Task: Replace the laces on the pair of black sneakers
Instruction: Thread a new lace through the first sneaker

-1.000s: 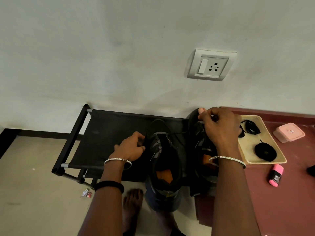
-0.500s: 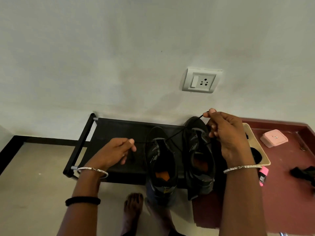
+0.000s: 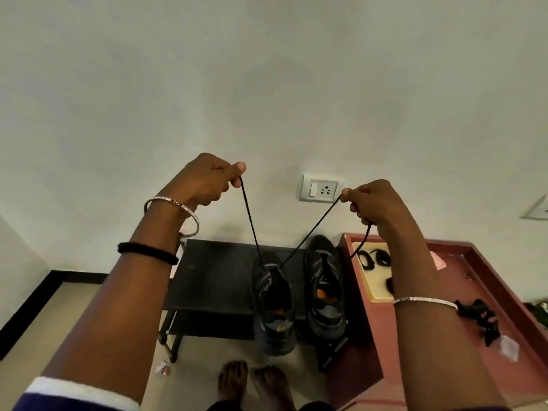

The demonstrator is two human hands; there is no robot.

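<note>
Head view: my left hand (image 3: 204,180) and right hand (image 3: 370,203) are raised, fingers (image 3: 237,169) pinching each end of the black lace (image 3: 253,229). It runs in a V down to the left sneaker (image 3: 274,301) on the rack (image 3: 213,271), so I judge the pull is straight up.
</note>
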